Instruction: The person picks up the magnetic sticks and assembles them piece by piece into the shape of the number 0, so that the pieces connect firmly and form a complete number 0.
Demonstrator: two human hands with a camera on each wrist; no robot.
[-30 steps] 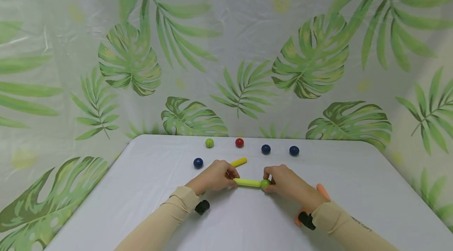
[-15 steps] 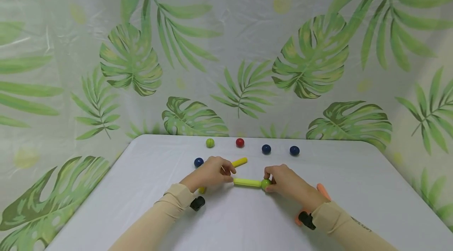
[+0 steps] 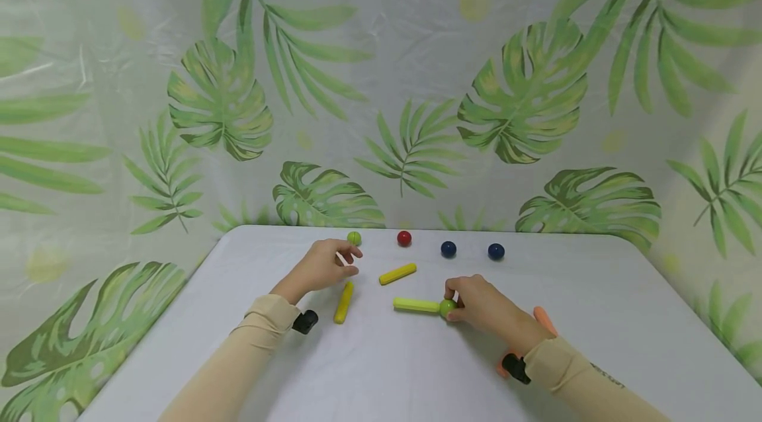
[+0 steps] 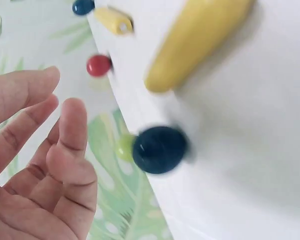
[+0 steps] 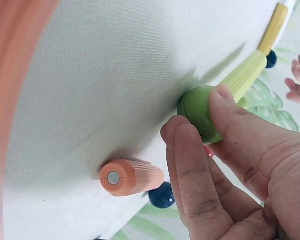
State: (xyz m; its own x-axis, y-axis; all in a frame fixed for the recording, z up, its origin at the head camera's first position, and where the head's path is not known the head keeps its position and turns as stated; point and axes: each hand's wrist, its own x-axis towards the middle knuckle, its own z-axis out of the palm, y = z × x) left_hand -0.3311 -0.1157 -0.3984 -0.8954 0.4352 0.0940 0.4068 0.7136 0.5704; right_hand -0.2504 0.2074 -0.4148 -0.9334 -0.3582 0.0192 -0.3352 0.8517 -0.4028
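Note:
My right hand pinches a green ball between thumb and fingers. A lime-yellow ridged stick lies end-on against that ball, pointing left across the table. My left hand hovers over the left part of the table, fingers loosely bent and holding nothing. Just beyond its fingertips in the left wrist view are a dark blue ball and a yellow stick. The head view has this blue ball hidden by the left hand. Two yellow sticks, one near and one farther, lie between the hands.
Along the far edge sit a green ball, a red ball and two dark blue balls, one left and one right. Orange sticks lie partly under the right forearm. A leaf-patterned curtain hangs behind the white table.
My left hand has let go of the lime-yellow stick and moved left and away, uncovering the yellow sticks and covering the nearer blue ball. My right hand stays on the green ball.

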